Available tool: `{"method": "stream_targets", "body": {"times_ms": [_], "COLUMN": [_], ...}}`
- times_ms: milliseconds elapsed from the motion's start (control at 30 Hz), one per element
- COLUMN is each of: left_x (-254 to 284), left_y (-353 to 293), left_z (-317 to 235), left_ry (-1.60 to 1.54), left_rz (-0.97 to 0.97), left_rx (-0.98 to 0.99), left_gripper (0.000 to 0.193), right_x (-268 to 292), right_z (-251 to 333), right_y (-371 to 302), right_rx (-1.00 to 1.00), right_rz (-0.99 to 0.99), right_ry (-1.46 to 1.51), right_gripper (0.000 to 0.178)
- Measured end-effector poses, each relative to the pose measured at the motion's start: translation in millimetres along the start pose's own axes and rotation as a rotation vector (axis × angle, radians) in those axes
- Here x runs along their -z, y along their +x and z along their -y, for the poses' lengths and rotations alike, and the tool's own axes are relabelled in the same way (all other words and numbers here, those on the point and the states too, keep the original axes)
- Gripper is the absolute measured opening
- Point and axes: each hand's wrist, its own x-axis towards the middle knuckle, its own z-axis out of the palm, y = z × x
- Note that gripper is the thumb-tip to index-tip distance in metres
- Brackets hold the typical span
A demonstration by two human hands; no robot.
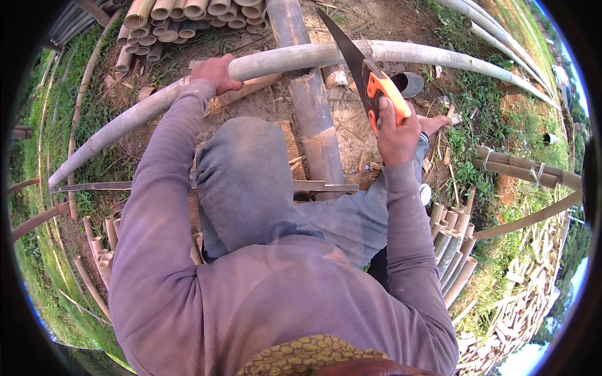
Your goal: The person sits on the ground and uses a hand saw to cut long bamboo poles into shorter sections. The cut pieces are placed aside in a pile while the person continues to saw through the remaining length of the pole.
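A long pale bamboo pole (276, 59) runs across in front of me, bending from the lower left up to the right. My left hand (216, 74) is closed over it, left of the middle. In my right hand (399, 133) is the orange handle of a handsaw (343, 45), with the fingers wrapped round it. The dark blade slants up and left across the pole, near a joint; whether its teeth touch the bamboo I cannot tell. Beneath the pole lies a thicker bamboo log (316, 135), pointing away from me. My bent leg (244, 169) is close to the log.
Cut bamboo tubes (188, 22) are stacked at the far left. Shorter pieces (453, 241) stand bundled at my right, beyond them a heap of split scraps (520, 307). A dark cup-like container (407, 84) sits near my bare foot (436, 124). More long poles (501, 37) lie at the upper right.
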Motion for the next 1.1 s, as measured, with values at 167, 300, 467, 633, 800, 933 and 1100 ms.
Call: {"method": "stream_targets", "body": {"times_ms": [167,300,467,633,800,933,1100], "left_x": [-13,-13,-7,-7,-20,-20,-9], "left_y": [1,6,8,6,8,9,10], "left_z": [6,2,-1,10,13,-3,7], "left_ry": [-0.025,-0.025,-0.016,0.000,-0.001,-0.025,-0.032], "left_rz": [0.017,0.041,0.019,0.001,-0.005,0.007,-0.001], "left_rx": [-0.007,-0.005,-0.021,0.006,-0.012,-0.048,-0.002], "left_gripper": [0.065,0.066,0.068,0.066,0.069,0.070,0.070], "right_x": [85,48,-46,17,80,-6,-44], "right_z": [16,-24,-20,-25,-13,-71,-40], "right_y": [-128,-74,58,-46,-134,-8,35], "right_rx": [-0.038,-0.061,0.025,-0.002,0.002,0.065,0.093], "right_rz": [-0.005,-0.023,-0.001,-0.011,-0.015,-0.059,-0.059], "right_ry": [0.050,-0.019,0.060,0.058,0.053,-0.018,0.013], "right_gripper": [0.025,0.023,0.024,0.017,0.022,0.020,0.023]}}
